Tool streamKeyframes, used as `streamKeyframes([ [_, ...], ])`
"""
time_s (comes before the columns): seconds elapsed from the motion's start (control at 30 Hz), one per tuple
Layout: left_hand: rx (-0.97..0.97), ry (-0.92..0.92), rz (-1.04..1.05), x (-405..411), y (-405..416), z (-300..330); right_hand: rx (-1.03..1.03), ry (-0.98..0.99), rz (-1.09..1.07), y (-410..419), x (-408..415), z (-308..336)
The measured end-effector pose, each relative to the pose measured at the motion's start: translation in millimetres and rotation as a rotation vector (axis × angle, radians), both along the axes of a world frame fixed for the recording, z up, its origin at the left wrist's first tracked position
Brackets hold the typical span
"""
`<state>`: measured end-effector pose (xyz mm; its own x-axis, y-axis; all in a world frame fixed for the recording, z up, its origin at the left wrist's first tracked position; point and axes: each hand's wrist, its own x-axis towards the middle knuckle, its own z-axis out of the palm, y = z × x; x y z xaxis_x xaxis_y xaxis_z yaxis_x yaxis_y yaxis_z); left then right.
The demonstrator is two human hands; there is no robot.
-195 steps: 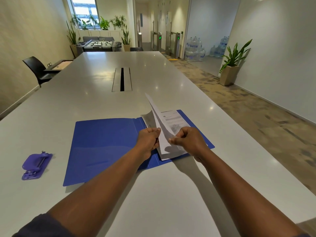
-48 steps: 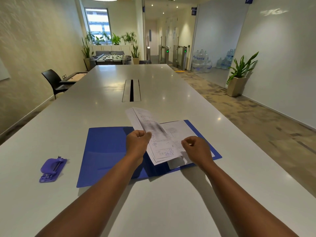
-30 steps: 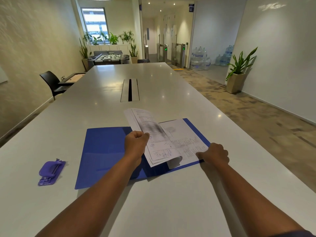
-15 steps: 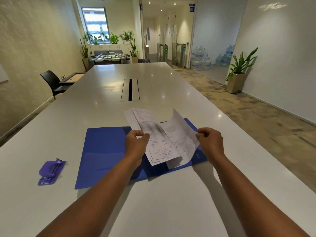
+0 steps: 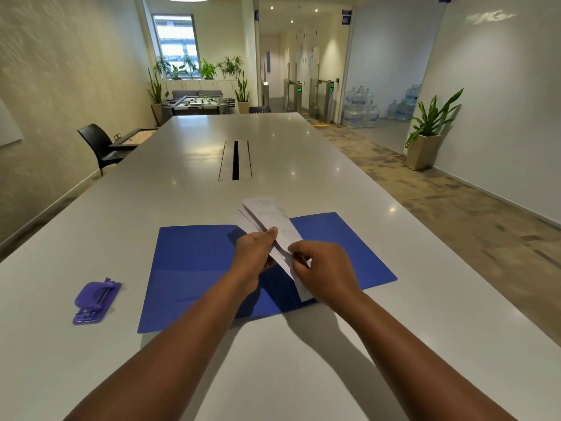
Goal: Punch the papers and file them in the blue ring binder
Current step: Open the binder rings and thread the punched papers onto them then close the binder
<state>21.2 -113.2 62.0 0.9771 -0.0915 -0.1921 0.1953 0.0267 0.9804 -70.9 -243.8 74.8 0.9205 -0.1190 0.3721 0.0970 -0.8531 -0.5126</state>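
Both the left hand [image 5: 253, 253] and right hand [image 5: 324, 268] have fingers clamped on the papers [image 5: 273, 229], held above the open blue ring binder [image 5: 194, 268]; punching appears pending, requiring the purple punch [image 5: 95, 300] lying well left.

Bare forearms, no sleeves visible

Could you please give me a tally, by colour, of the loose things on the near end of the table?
Blue: 1, the open binder
Purple: 1, the hole punch
White: 1, the stack of papers held by the left hand and right hand; sheets too overlapped to count
Total: 3
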Motion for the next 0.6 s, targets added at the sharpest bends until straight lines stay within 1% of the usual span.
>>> streamKeyframes([
  [0.17,-0.107,0.093,0.005,1,3,0,-0.005,0.059,0.040,1,-1,-9],
  [0.3,-0.168,0.148,0.006,0,3,1,0.106,0.077,0.012,-2,1,-10],
  [0.43,-0.245,0.156,-0.019,-2,3,3,0.287,0.068,-0.055,-5,2,-4],
  [0.57,-0.325,0.140,-0.077,-7,6,2,0.612,0.061,-0.049,-12,2,1],
  [0.6,-0.335,0.137,-0.088,-8,6,2,0.661,0.055,-0.038,-13,2,2],
])
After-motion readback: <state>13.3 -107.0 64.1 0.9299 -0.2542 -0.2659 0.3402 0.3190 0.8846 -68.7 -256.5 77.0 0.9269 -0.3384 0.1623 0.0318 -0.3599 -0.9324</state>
